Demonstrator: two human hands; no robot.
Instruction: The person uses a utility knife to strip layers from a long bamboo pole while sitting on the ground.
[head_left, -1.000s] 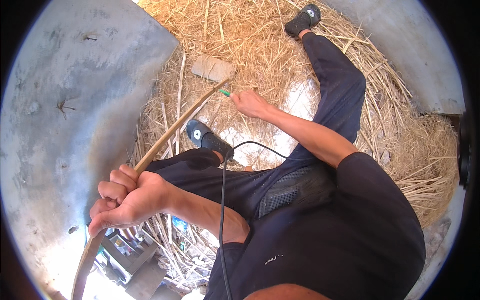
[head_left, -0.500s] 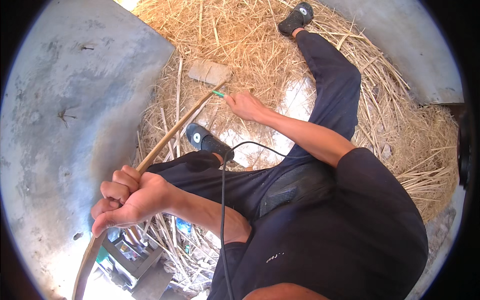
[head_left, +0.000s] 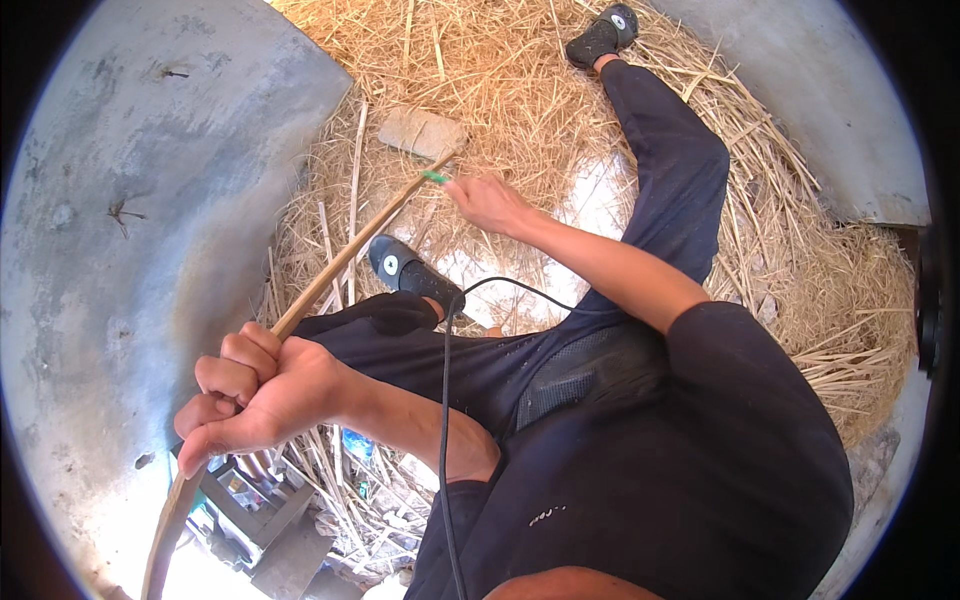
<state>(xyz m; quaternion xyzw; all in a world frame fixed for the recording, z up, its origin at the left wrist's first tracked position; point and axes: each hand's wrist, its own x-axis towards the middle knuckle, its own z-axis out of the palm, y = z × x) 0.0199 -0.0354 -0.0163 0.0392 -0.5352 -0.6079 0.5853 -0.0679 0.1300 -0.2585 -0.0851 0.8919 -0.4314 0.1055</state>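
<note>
A long, pale brown strip (head_left: 350, 250), seemingly split bamboo, runs slantwise from the lower left up to the far middle. My left hand (head_left: 258, 388) is closed in a fist around it near its close end, which sticks out below the fist. Towards the far end, my right hand (head_left: 488, 204) is closed on a small green tool (head_left: 435, 177), whose visible end rests against the strip. The rest of that tool is hidden in my fingers, so I cannot tell its exact kind. The strip's far tip lies by a flat grey-tan block (head_left: 422, 132).
Heaps of straw-like shavings (head_left: 500, 80) cover the ground ahead and to the right. Grey walls (head_left: 150, 200) stand on both sides. My shod feet (head_left: 405, 265) are spread apart. A black cable (head_left: 446, 400) loops over my lap. At lower left is a dark frame (head_left: 262, 515).
My right hand with the green tool has shifted slightly left and up along the strip. The left fist keeps its hold, slightly lower. My whole view has shifted a little.
</note>
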